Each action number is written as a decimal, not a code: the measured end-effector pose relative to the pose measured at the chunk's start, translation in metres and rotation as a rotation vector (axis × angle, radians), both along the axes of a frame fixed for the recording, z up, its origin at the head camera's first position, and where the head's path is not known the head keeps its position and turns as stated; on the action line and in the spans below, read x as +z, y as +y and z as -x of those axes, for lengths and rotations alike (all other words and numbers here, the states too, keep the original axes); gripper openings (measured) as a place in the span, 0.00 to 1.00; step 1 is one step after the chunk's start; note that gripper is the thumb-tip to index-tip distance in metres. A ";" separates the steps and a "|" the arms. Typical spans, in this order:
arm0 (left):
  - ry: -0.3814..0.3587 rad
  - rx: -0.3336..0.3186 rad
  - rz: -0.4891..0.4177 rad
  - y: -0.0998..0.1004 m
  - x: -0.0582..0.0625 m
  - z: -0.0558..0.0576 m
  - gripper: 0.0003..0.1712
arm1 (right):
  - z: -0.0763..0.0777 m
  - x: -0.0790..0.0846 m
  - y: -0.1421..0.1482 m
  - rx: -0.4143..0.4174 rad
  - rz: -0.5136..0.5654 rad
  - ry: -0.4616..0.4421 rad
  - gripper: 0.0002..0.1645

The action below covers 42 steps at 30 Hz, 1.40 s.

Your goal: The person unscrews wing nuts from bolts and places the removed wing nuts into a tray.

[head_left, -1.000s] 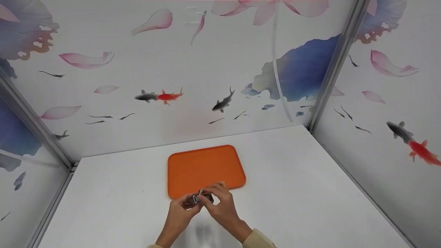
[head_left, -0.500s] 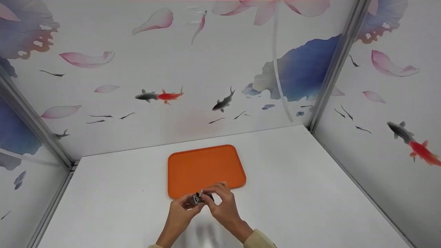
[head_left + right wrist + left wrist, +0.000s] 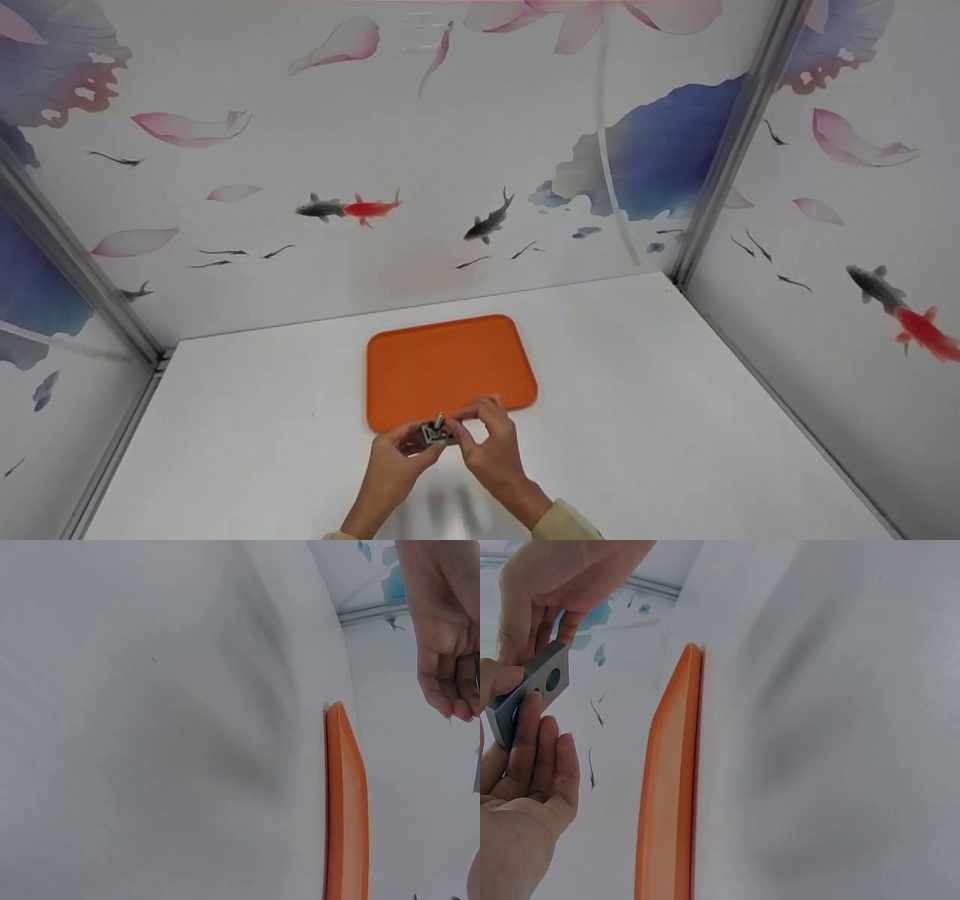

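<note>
Above the front edge of the orange tray (image 3: 450,367), both hands hold a small grey metal block (image 3: 433,433). A short, shiny pin (image 3: 439,420) sticks up from it in the head view. Round holes show through the flat block (image 3: 553,680) in the left wrist view. My left hand (image 3: 400,459) grips its left end between thumb and fingers. My right hand (image 3: 491,450) pinches at its right end, close beside the pin; its fingertips are partly hidden. In the right wrist view the left hand (image 3: 450,630) appears at the upper right, and the block is mostly cut off.
The tray lies flat on a white table (image 3: 637,420), towards the back wall (image 3: 435,150). White panels printed with fish and petals surround the table on the back and sides. Metal posts (image 3: 739,142) stand at the back corners. Shadows of the hands fall on the tabletop.
The right hand's thumb and fingers have shifted slightly right, off the pin, so more of the pin and block shows. The left hand keeps its grip and has hardly moved.
</note>
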<state>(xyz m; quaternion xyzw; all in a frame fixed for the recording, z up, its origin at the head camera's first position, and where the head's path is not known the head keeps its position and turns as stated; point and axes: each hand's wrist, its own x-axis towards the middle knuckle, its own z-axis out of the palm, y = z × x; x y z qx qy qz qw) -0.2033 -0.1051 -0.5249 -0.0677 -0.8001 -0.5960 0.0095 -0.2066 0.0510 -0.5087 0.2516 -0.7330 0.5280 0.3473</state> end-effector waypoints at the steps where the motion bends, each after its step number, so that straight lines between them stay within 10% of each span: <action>1: -0.002 -0.001 0.001 0.000 0.000 0.000 0.24 | 0.000 0.000 0.000 -0.003 0.000 0.003 0.10; 26: 0.009 -0.017 0.021 0.001 0.005 -0.001 0.24 | -0.007 0.005 -0.002 0.085 -0.039 -0.016 0.10; 33: -0.003 -0.020 0.023 0.002 0.008 0.000 0.23 | 0.013 -0.029 0.001 0.073 -0.089 -0.031 0.11; 42: 0.018 -0.017 0.006 0.003 0.001 -0.001 0.23 | 0.004 -0.011 0.000 0.071 -0.042 -0.020 0.12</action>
